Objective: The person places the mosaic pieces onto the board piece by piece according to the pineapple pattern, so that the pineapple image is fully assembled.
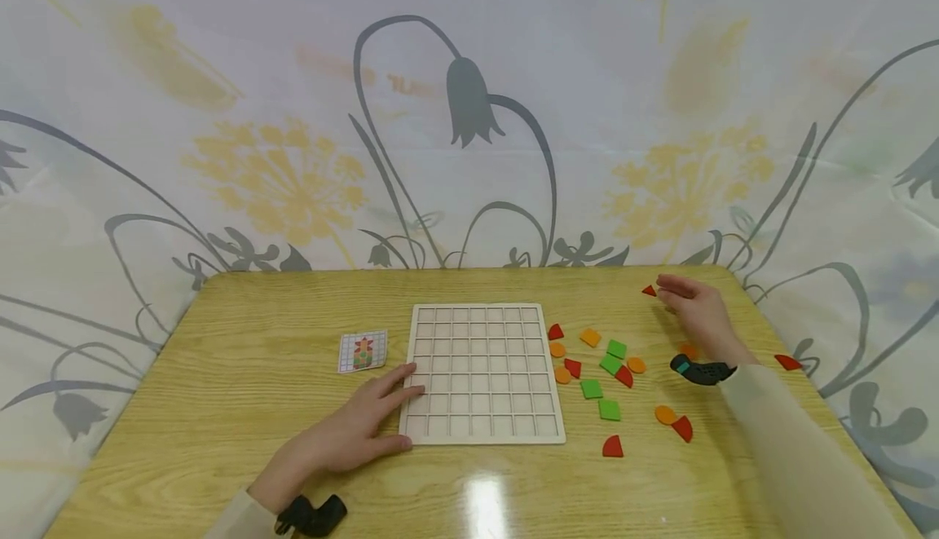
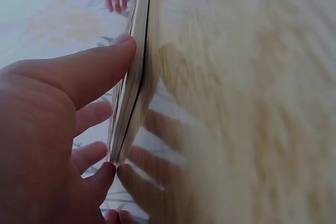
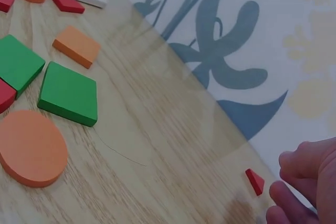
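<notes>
My left hand [image 1: 352, 433] lies at the left side of a white grid board [image 1: 487, 441], fingers spread and tips on its edge. In the left wrist view the thumb of that hand [image 2: 47, 108] touches the side of the board [image 2: 135, 69], seen edge-on. At the table's far right, my right hand [image 1: 700, 315] is beside a small red piece [image 1: 649, 290], fingers loosely bent. The right wrist view has the red piece [image 3: 255, 182] lying flat, just apart from the fingertips of the hand [image 3: 307, 182]; no piece shows in them.
Green squares [image 1: 609, 410], orange rounds [image 1: 665, 415], an orange square [image 1: 590, 337] and red quarter-rounds [image 1: 612, 447] lie scattered right of the board. One red piece [image 1: 788, 362] sits near the right table edge. A patterned card [image 1: 363, 351] lies left of the board.
</notes>
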Demonstrator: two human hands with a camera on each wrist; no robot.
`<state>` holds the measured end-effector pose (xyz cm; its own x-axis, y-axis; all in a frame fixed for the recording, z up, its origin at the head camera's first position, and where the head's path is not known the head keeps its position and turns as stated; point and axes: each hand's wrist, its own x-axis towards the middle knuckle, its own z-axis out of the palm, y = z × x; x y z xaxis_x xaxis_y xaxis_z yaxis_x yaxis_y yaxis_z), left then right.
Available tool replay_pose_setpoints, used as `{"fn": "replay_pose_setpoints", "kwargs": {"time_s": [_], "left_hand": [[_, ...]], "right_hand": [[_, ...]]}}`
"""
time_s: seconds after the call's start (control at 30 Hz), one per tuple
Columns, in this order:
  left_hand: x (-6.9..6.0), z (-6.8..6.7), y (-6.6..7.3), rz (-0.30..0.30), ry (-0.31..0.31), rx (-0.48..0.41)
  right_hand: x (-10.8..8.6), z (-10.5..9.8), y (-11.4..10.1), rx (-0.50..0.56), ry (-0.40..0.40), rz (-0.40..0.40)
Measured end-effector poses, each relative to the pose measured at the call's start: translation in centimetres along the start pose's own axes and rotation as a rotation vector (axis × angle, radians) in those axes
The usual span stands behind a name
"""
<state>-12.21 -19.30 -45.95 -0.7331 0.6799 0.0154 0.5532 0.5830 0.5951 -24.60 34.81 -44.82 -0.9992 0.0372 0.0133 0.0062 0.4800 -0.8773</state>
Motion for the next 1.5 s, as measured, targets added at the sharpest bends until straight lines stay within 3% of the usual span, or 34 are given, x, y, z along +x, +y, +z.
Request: {"fn": "replay_pose_setpoints", "kwargs": {"time_s": [0.13,0.27,0.43,0.63,0.83,1.0,1.17,1.5], "left_hand": [[0.0,0.2,0.2,-0.012,-0.051,-0.015],[0.1,0.4,0.4,-0.054,-0.104,0.034],[0.1,0.6,0.6,-0.083,-0.125,0.066],[-0.2,0.9,0.4,-0.093,-0.111,0.076],[-0.3,0.8,0.5,-0.084,-0.081,0.044],[-0.1,0.7,0.3,-0.048,-0.028,0.005],[0.1,0.4,-0.2,-0.024,-0.016,-0.041],[0.0,0.3,-0.4,-0.013,-0.001,-0.116]], "right_hand": [[0.0,0.4,-0.3,-0.028,0.020,0.018],[0.0,0.8,0.0,-0.031,0.017,0.040],[0.3,1.4,0.6,-0.018,0.018,0.058],[0.5,2.2,1.0,-0.035,0.037,0.047],[0.2,2.2,0.0,-0.087,0.034,0.043],[0.3,2.1,-0.2,-0.042,0.075,0.061],[0.6,2.1,0.0,-0.006,0.113,0.076],[1.3,2.4,0.4,-0.086,0.110,0.139]]}}
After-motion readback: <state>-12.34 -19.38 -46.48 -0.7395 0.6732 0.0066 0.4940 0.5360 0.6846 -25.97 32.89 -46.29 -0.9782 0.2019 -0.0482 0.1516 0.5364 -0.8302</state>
